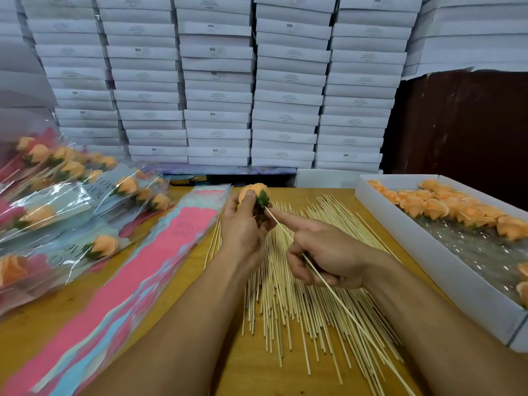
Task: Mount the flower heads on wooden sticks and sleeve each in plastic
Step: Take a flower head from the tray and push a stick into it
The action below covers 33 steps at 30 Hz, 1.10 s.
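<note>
My left hand [245, 227] grips an orange flower head [249, 192] with a green leafy base, held up above the table's middle. My right hand [323, 252] holds a wooden stick [351, 315], its forefinger stretched along the stick toward the flower. The stick's tip touches the green base. Several loose sticks [297, 295] lie spread on the table under both hands. A stack of pink and blue plastic sleeves [137, 267] lies to the left.
A white box [445, 261] at the right holds several orange flower heads [445, 208] on bubble wrap. Sleeved flowers on sticks [57, 190] are piled at the far left. Stacks of flat white boxes [217, 81] wall off the back of the wooden table [228, 352].
</note>
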### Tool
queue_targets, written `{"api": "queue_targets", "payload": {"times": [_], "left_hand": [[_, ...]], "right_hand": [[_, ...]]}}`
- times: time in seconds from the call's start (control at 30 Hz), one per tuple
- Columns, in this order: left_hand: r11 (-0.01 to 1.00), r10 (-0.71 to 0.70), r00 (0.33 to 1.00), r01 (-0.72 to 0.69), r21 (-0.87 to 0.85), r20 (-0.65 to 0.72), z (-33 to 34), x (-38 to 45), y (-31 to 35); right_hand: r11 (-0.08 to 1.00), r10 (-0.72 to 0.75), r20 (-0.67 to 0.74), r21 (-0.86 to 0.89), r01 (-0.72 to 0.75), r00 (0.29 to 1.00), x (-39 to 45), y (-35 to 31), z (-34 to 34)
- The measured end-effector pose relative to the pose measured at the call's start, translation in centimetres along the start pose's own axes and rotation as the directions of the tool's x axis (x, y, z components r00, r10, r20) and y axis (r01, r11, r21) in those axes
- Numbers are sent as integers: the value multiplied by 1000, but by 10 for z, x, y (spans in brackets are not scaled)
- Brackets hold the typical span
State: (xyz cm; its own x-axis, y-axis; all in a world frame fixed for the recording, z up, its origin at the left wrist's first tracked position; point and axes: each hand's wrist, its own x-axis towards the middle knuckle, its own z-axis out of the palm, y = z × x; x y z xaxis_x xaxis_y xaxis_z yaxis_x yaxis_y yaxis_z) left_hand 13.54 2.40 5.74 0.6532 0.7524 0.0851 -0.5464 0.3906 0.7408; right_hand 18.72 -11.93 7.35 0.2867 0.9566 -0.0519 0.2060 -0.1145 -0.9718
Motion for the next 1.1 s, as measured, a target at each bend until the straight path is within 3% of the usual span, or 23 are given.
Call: {"api": "queue_targets", "payload": {"times": [0.47,0.87,1.1], "left_hand": [[1000,-7,1000,7,6,7,-1,-1,-1],[991,53,999,-54,121,7,-3,2,-2],[973,108,994,-103,207,-16,-4,3,-3]], "right_hand": [[999,31,-7,-26,-31,999,1,1,1],[1000,17,-40,-24,-18,999,3,5,1],[975,-166,-203,-182,129,965,8,7,10]]}}
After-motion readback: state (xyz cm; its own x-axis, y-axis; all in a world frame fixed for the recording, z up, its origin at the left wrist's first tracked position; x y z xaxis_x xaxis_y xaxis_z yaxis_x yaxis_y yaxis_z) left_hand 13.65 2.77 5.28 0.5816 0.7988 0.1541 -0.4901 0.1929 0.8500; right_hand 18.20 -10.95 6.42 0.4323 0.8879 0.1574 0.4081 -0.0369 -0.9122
